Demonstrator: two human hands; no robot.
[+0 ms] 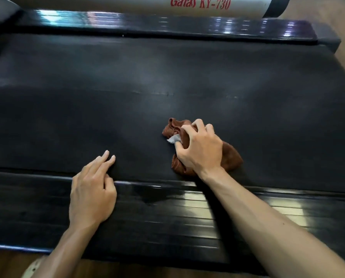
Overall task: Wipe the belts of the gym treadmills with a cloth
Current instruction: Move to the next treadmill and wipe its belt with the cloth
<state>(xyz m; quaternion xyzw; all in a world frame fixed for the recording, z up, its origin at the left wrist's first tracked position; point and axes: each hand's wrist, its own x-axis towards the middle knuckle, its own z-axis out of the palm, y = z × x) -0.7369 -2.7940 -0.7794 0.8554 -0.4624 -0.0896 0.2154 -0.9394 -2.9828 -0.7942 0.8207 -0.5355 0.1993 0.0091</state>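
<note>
A wide black treadmill belt [127, 101] fills the view from side to side. On it, right of centre, lies a crumpled brown cloth [230, 158] with a white label showing at its left. My right hand [199, 149] grips the cloth from above, fingers curled into its folds, pressing it onto the belt. My left hand [93, 189] rests on the near side rail [167, 215], with its straight fingertips reaching onto the belt's near edge.
A glossy black far side rail [167, 25] runs along the belt's far edge. Beyond it lies a white tube [199, 5] printed with red lettering "Ganas KY-730". Wooden floor [344, 27] shows at the top right and along the bottom edge.
</note>
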